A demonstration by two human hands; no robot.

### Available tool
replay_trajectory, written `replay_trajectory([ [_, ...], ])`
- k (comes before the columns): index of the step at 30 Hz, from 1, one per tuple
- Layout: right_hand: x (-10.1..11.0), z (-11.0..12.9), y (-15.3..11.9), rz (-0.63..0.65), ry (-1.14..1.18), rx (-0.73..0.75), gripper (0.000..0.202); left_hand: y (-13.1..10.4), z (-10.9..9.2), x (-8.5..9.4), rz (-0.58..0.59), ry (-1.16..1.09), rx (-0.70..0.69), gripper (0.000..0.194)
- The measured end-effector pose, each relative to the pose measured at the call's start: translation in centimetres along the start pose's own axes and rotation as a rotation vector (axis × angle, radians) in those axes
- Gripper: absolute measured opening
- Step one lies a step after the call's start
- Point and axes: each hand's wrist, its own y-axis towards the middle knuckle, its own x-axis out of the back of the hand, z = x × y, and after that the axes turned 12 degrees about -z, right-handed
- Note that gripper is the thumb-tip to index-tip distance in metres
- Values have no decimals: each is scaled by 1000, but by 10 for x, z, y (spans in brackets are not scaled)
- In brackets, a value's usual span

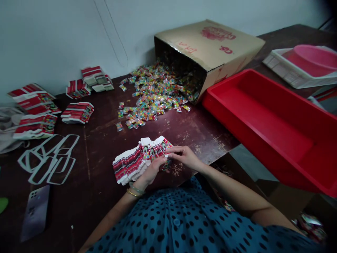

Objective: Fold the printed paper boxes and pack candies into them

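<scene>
A fanned row of flat, red-and-white printed cartons (pixel 131 163) lies on the dark table in front of me. My left hand (pixel 154 168), with bangles at the wrist, rests along the row's right end, its thumb and fingers closed on a printed carton there. From the right, my right hand (pixel 186 158) reaches to the same carton, fingertips pinched at its upper edge. Both hands meet at this spot, and my fingers cover most of that carton. Just beyond is a heap of small clear packets of colourful candy (pixel 155 95).
The heap spills from a tipped cardboard box (pixel 218 42). A red plastic tub (pixel 263 119) sits to the right, with a white tray (pixel 284 72) behind it. More carton stacks (pixel 77 112), white paper bands (pixel 63 161) and a phone (pixel 35 212) lie left.
</scene>
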Motion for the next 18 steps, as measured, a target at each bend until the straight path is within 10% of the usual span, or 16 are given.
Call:
replay_trajectory([
  [9, 14, -15, -13, -15, 31, 6, 30, -1, -12, -5, 174, 155, 59, 48],
  [18, 12, -21, -4, 64, 52, -137, 38, 5, 9, -17, -63, 17, 119, 49],
])
